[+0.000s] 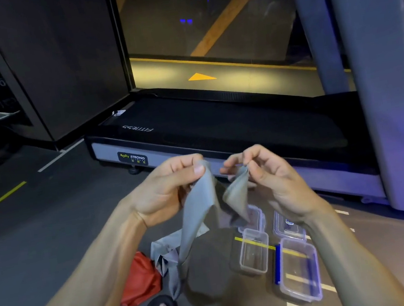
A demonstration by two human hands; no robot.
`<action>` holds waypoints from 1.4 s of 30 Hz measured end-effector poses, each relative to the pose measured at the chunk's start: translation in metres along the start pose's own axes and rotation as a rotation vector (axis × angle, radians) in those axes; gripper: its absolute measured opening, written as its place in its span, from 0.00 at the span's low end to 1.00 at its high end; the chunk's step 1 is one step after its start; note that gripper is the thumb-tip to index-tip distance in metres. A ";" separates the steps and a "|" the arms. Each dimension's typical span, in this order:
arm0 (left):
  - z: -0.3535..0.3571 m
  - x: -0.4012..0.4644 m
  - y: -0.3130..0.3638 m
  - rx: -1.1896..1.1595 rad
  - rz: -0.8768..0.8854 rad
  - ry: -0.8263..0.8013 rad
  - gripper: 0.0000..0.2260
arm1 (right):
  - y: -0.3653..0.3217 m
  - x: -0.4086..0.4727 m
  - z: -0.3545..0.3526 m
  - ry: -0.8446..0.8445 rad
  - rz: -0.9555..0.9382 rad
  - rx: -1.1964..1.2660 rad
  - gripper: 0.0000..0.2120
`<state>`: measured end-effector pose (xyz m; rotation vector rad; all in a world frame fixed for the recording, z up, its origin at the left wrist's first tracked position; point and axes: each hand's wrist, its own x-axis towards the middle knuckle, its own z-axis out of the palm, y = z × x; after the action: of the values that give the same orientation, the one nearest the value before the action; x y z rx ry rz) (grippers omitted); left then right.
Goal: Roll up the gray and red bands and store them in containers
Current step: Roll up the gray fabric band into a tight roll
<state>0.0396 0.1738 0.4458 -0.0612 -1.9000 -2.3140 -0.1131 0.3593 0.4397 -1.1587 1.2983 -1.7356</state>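
Down below our hands, the red band (141,280) lies bunched on the floor, and two open clear boxes (253,254) (298,269) sit under our right hand (271,176). Our left hand (169,186) pinches one top edge of the gray band (199,213). Our right hand pinches the other edge. The band hangs down between them to the floor. Past our hands stands a treadmill (218,127).

Gray band (198,205) draped aloft, red band (142,278) crumpled beside open containers (254,254).
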 end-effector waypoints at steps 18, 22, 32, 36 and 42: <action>-0.005 0.003 -0.006 0.432 -0.061 -0.028 0.07 | 0.005 0.010 0.022 -0.104 -0.020 -0.423 0.03; -0.007 0.002 -0.012 0.475 -0.070 -0.047 0.05 | -0.004 0.011 0.018 -0.028 -0.033 -0.186 0.03; -0.013 0.002 -0.004 0.530 0.119 0.153 0.09 | -0.019 0.013 -0.013 0.111 -0.094 0.699 0.08; -0.013 -0.004 0.014 0.101 0.166 0.188 0.09 | -0.012 0.013 -0.013 0.264 -0.067 0.617 0.03; -0.010 0.000 0.012 0.482 0.142 0.193 0.10 | -0.016 0.011 -0.015 0.319 -0.095 0.632 0.06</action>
<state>0.0418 0.1616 0.4550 0.0759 -2.2069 -1.6551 -0.1314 0.3594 0.4568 -0.6028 0.7597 -2.2407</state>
